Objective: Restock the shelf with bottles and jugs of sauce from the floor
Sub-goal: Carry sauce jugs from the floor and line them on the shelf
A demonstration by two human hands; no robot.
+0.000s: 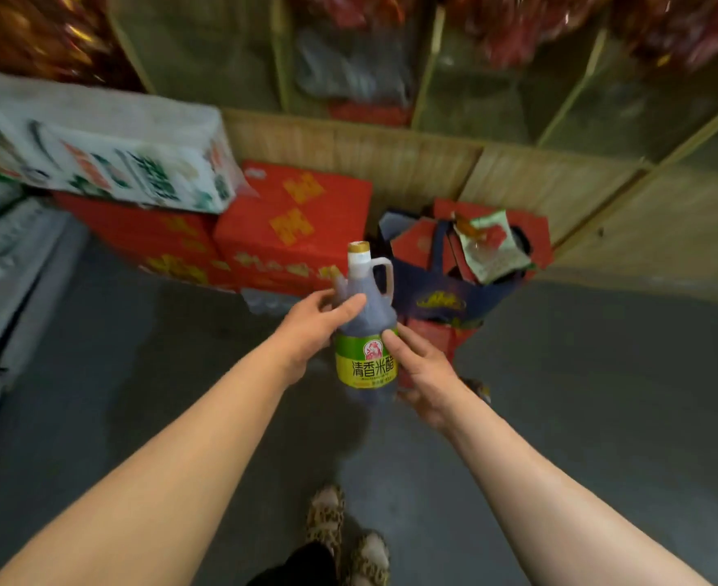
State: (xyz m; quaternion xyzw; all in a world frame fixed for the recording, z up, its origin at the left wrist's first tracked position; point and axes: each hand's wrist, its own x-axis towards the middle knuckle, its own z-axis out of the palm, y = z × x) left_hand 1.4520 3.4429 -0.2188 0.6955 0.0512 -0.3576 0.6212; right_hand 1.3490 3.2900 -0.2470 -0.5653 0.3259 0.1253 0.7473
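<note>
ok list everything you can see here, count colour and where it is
jug: one, dark sauce, green-yellow label, gold cap, held upright in both hands at centre
red boxes: at least two, red with yellow print, on floor behind the jug
white carton: one, white with green and red print, stacked on red boxes at left
bag: one, dark blue, on floor right of the boxes, stuffed with red packets
shelf: wooden, along the back, contents blurred
shoes: two, leopard print, bottom centre
left hand: grips jug's shoulder
right hand: fingers on jug's label
</note>
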